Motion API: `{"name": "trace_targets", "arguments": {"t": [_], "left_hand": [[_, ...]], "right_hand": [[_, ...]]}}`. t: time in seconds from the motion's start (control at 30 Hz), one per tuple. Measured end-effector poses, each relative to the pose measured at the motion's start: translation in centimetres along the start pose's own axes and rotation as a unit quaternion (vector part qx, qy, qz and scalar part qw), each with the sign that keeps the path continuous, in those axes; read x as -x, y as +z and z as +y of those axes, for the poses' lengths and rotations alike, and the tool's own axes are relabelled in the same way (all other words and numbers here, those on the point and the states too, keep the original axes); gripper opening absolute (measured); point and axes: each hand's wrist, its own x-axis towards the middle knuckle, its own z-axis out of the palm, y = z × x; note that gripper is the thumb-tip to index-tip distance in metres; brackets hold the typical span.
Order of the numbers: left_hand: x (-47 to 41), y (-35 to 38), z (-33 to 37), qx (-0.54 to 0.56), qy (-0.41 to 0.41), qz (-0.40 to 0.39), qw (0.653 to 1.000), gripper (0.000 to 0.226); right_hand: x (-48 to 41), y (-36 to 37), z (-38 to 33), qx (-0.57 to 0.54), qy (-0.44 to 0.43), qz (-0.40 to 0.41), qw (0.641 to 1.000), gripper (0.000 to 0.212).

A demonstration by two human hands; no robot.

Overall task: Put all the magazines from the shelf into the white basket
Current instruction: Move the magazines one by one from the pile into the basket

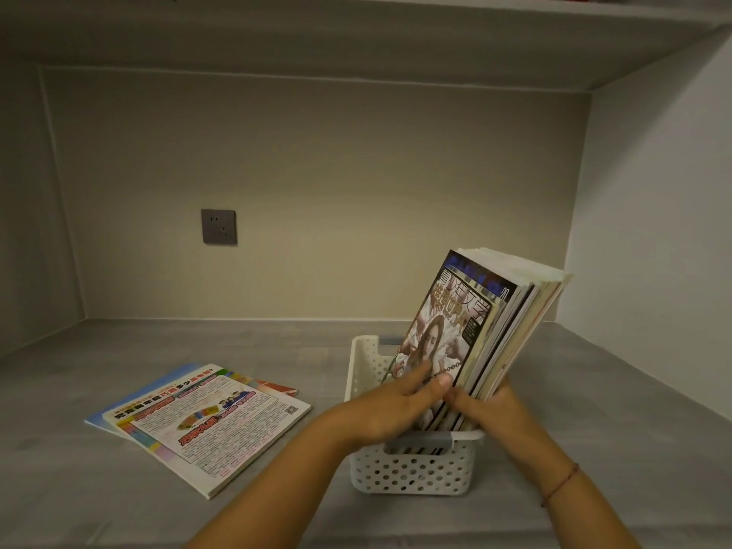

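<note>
The grey shelf (594, 410) fills the lower half of the view, closed in by a beige back wall (317, 184) and white side panels, with another board overhead. On the back wall, left of centre, sits a dark grey power socket (219, 227).

Right of centre on the shelf stands the white basket (412, 473), perforated with round holes, a grey handle strip along its near rim. A thick bundle of magazines (487, 322) stands on end inside it, leaning up and to the right so that its top edges rise well above the rim; the front cover shows a figure and large printed characters.

To the left of the basket, apart from it, a small stack of magazines (206, 425) lies flat on the shelf, the top one covered in dense text and bright colour blocks, with a blue one and a red one showing beneath.

The left hand (396, 406) rests against the front cover of the upright bundle, fingers (420, 374) laid flat and pressed together, thumb pointing right. The right hand (491, 410) grips the bundle's lower right edge, its fingers curled behind the pages and largely hidden. A thin red cord (560, 485) circles the right wrist.
</note>
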Motion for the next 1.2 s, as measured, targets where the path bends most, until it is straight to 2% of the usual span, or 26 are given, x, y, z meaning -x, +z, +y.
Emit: {"name": "trace_targets", "arguments": {"t": [0.17,0.27,0.33,0.4,0.47,0.53,0.63,0.7,0.77,0.9,0.97,1.07,1.13,1.2], "left_hand": [[0.0,-0.1,0.0,0.000,-0.020,-0.010,1.000,0.079],[0.3,0.1,-0.3,-0.039,0.035,0.018,0.998,0.073],[1.1,-0.1,-0.7,-0.054,0.078,0.122,0.988,0.059],[1.9,-1.4,-2.8,-0.097,0.072,0.305,0.945,0.052],[3.0,-3.8,-6.1,-0.101,-0.011,0.464,0.880,0.050],[4.7,-6.2,-9.7,-0.083,-0.163,0.517,0.836,0.058],[7.2,-8.5,-14.1,-0.136,-0.395,0.447,0.791,0.091],[8.7,-9.1,-16.1,-0.166,-0.484,0.374,0.774,0.111],[9.9,-9.6,-17.3,-0.161,-0.526,0.354,0.757,0.126],[11.4,-10.6,-18.0,-0.127,-0.545,0.373,0.740,0.136],[11.8,-10.7,-18.0,-0.140,-0.531,0.385,0.742,0.130],[12.0,-10.4,-17.8,-0.112,-0.460,0.443,0.761,0.115],[11.8,-10.1,-17.4,-0.094,-0.438,0.459,0.767,0.114],[11.5,-10.2,-17.1,-0.087,-0.451,0.454,0.764,0.117]], "right_hand": [[0.1,0.2,-0.5,-0.006,0.005,-0.004,1.000,0.045],[0.2,0.2,-0.2,-0.011,0.016,0.003,1.000,0.058],[0.2,0.0,0.0,-0.012,0.033,0.003,0.999,0.062],[0.2,-0.1,0.1,-0.010,0.048,0.005,0.999,0.052],[0.2,-0.2,0.3,-0.011,0.059,0.010,0.998,0.055],[0.1,-0.2,0.4,-0.011,0.069,0.015,0.997,0.068],[0.1,-0.1,0.4,-0.016,0.072,0.020,0.997,0.075],[0.1,0.0,0.4,-0.019,0.070,0.025,0.997,0.077],[0.0,0.1,0.4,-0.022,0.071,0.032,0.997,0.074],[0.0,0.1,0.4,-0.023,0.077,0.026,0.996,0.054],[0.0,0.1,0.4,-0.021,0.079,0.021,0.996,0.051],[0.0,0.1,0.4,-0.020,0.079,0.031,0.996,0.041],[0.1,0.2,0.4,-0.015,0.080,0.035,0.996,0.041],[0.1,0.1,0.4,-0.013,0.087,0.039,0.995,0.047]]}}
